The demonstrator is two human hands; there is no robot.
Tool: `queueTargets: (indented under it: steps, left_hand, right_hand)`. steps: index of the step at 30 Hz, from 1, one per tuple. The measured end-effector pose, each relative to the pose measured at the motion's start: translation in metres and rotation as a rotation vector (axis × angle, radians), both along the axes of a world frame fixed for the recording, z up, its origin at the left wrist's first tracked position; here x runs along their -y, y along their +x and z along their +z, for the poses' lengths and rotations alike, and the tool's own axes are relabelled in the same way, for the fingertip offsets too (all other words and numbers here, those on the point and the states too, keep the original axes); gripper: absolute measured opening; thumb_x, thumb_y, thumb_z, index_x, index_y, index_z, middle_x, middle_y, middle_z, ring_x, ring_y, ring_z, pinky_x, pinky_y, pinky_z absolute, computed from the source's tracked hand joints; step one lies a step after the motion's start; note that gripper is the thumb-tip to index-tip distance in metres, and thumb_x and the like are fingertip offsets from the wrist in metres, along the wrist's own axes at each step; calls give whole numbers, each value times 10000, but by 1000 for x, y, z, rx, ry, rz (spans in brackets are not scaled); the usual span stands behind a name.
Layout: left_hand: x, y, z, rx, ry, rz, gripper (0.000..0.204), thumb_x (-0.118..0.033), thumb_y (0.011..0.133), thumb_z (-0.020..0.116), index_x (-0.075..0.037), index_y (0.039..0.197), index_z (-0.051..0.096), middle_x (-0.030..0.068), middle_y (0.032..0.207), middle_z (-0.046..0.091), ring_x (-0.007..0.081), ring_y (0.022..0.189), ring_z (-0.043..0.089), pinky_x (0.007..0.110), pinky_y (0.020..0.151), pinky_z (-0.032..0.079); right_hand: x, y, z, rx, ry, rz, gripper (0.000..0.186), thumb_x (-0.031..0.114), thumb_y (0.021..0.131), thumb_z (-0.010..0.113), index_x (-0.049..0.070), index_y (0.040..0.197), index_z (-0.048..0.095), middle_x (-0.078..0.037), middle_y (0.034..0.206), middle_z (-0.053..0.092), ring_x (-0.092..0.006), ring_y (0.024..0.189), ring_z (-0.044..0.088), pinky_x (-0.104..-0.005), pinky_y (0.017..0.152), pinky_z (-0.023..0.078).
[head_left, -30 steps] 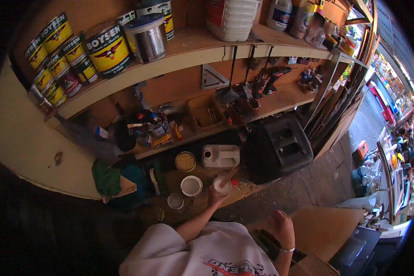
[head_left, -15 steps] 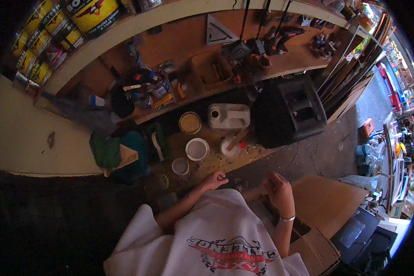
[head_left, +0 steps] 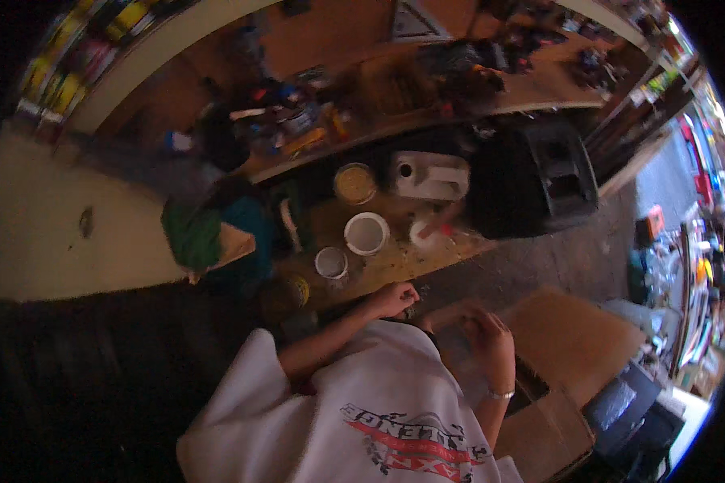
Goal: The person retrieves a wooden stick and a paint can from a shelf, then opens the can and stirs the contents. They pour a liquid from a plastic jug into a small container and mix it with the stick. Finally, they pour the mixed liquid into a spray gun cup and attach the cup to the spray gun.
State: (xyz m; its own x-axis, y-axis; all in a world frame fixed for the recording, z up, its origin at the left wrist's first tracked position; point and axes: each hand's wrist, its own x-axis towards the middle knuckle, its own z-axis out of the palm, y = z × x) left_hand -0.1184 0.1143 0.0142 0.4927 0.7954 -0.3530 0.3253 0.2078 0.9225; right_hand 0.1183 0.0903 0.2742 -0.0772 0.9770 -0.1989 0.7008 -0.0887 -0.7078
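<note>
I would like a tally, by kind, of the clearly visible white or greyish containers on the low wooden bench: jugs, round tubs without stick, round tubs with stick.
Jug: 1
Round tubs without stick: 2
Round tub with brown stick: 1
Total: 4

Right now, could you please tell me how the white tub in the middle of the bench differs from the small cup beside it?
The white tub looks wider than the small cup. The tub's rim appears thicker and brighter, while the cup's looks thinner and duller. The tub stands farther back; the cup sits in front of it, to its left. Both are round, upright and open-topped.
</note>
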Motion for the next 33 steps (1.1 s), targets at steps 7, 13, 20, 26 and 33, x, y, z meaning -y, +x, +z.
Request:
queueTargets:
  steps: [7,13,20,26,33]
  left_hand:
    - [-10,31,63,-67,-62,45,300,-358,951,709,-63,988,750,102,806,732,229,732,688,384,718,538]
    - [13,35,108,-77,111,181,347,-404,975,711,-60,980,755,69,825,723,182,697,661,384,678,533]
    - [42,-94,113,-200,450,728,324,-249,878,813,-46,1112,716,134,1035,724,267,976,695,407,853,553]
    - [31,-285,141,-1222,816,756,444,-220,754,855,-116,1148,678,185,1439,506,459,1330,458,560,1079,416]
    - [9,-396,159,-1064,576,946,304,-245,787,841,-154,1027,679,104,1097,702,340,1051,677,463,891,541]
  right_hand:
    - [11,40,-19,60,131,92,220,123,904,729,5,1084,686,-193,948,705,-411,854,683,-448,710,533]
    - [6,78,-41,129,89,193,156,108,937,675,0,1051,678,-206,905,665,-435,823,654,-475,687,511]
    - [6,72,-36,65,93,175,175,68,934,645,4,1095,673,-206,904,655,-417,802,651,-469,673,500]
    - [13,48,-29,106,129,215,174,69,952,640,-2,1108,670,-210,906,652,-418,785,638,-464,676,494]
    - [2,-24,-46,38,117,271,192,65,895,698,-4,1073,675,-204,894,649,-430,809,625,-461,688,498]
